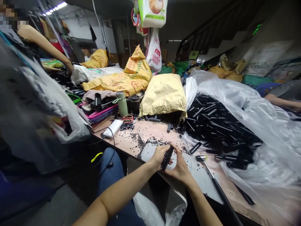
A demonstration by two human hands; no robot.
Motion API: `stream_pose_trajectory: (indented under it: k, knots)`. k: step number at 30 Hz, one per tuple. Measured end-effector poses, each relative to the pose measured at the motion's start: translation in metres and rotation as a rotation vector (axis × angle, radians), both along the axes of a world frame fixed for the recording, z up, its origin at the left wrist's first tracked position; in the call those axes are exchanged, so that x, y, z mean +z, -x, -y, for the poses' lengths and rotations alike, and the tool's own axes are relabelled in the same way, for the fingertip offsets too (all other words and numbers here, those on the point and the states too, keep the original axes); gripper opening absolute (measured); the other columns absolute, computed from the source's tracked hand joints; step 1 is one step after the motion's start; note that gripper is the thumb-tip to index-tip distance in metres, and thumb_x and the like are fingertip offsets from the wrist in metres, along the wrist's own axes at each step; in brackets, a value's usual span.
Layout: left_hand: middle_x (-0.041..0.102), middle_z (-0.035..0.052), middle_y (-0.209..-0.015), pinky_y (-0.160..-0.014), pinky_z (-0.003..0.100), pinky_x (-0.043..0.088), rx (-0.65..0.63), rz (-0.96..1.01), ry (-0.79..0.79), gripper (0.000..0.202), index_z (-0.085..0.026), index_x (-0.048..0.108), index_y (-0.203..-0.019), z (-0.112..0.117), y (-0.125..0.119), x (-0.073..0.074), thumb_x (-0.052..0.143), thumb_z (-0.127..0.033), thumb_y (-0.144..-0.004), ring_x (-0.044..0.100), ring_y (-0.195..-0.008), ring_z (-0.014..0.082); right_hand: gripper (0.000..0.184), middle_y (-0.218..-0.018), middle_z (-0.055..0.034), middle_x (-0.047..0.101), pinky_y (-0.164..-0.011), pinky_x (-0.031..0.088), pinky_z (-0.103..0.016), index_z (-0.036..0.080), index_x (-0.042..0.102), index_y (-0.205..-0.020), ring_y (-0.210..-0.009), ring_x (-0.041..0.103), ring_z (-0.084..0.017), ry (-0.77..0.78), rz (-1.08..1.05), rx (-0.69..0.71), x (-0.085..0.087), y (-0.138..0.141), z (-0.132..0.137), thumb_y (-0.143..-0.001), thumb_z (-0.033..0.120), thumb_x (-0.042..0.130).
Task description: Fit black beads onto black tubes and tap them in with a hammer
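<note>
Both my hands meet over the near edge of a wooden table. My left hand and my right hand are closed together round one black ridged plastic piece, held upright-tilted between them. Under the hands lies a white sheet. Small black beads are scattered on the wood just beyond my fingers. A large heap of black plastic tubes lies on clear plastic film to the right of my hands.
A hammer lies right of my hands. A yellow sack, green bottle, scissors and white power bank stand behind. Another person's arm reaches in at far left; another forearm rests at right.
</note>
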State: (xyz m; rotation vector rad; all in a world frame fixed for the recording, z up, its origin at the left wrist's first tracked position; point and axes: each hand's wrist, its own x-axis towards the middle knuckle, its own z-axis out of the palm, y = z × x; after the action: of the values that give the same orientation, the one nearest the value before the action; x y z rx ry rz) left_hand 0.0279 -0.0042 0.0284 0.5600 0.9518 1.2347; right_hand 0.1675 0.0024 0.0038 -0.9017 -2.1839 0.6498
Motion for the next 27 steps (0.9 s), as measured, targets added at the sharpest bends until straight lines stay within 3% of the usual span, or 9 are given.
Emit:
stream_pose_trajectory:
  k: [8, 15, 19, 23, 27]
  knots:
    - [0.058, 0.0015, -0.059, -0.037, 0.022, 0.043, -0.064, 0.005, 0.147, 0.032, -0.01, 0.061, -0.092, 0.0, -0.007, -0.006, 0.06, -0.039, -0.078, 0.054, -0.039, 0.0121, 0.099, -0.143, -0.012, 0.035, -0.111, 0.035, -0.053, 0.029, 0.024, -0.141, -0.133, 0.04, -0.032, 0.111, -0.183, -0.025, -0.026, -0.002, 0.003, -0.057, 0.019, 0.074]
    - [0.055, -0.0009, -0.054, -0.036, 0.02, 0.038, -0.062, -0.136, 0.043, 0.048, -0.01, 0.065, -0.1, 0.003, -0.011, -0.013, 0.065, -0.052, -0.075, 0.051, -0.037, 0.011, 0.098, -0.147, -0.0113, 0.03, -0.114, 0.032, -0.051, 0.03, 0.022, -0.142, -0.139, 0.031, -0.03, 0.264, -0.239, 0.017, -0.03, -0.007, 0.008, -0.061, 0.022, 0.075]
    - [0.054, -0.0019, -0.053, -0.037, 0.021, 0.039, -0.08, -0.128, 0.021, 0.055, -0.009, 0.066, -0.105, 0.004, -0.013, -0.011, 0.067, -0.053, -0.074, 0.05, -0.037, 0.0102, 0.095, -0.143, -0.012, 0.033, -0.112, 0.034, -0.051, 0.028, 0.025, -0.14, -0.137, 0.034, -0.031, 0.291, -0.288, -0.008, -0.029, -0.009, 0.009, -0.06, 0.024, 0.076]
    - [0.054, -0.0016, -0.05, -0.038, 0.02, 0.04, -0.107, -0.084, 0.109, 0.046, -0.008, 0.064, -0.107, 0.001, -0.015, -0.009, 0.063, -0.045, -0.08, 0.052, -0.037, 0.0116, 0.095, -0.142, -0.0126, 0.034, -0.112, 0.033, -0.052, 0.026, 0.025, -0.14, -0.135, 0.036, -0.033, 0.269, -0.29, -0.065, -0.032, -0.012, 0.008, -0.059, 0.023, 0.075]
    - [0.053, -0.0019, -0.05, -0.035, 0.02, 0.037, -0.1, -0.04, 0.188, 0.029, -0.009, 0.063, -0.102, -0.002, -0.014, -0.012, 0.053, -0.032, -0.086, 0.051, -0.035, 0.0124, 0.096, -0.143, -0.0135, 0.033, -0.112, 0.032, -0.054, 0.025, 0.022, -0.141, -0.136, 0.034, -0.033, 0.254, -0.205, -0.037, -0.036, -0.013, 0.008, -0.061, 0.026, 0.076]
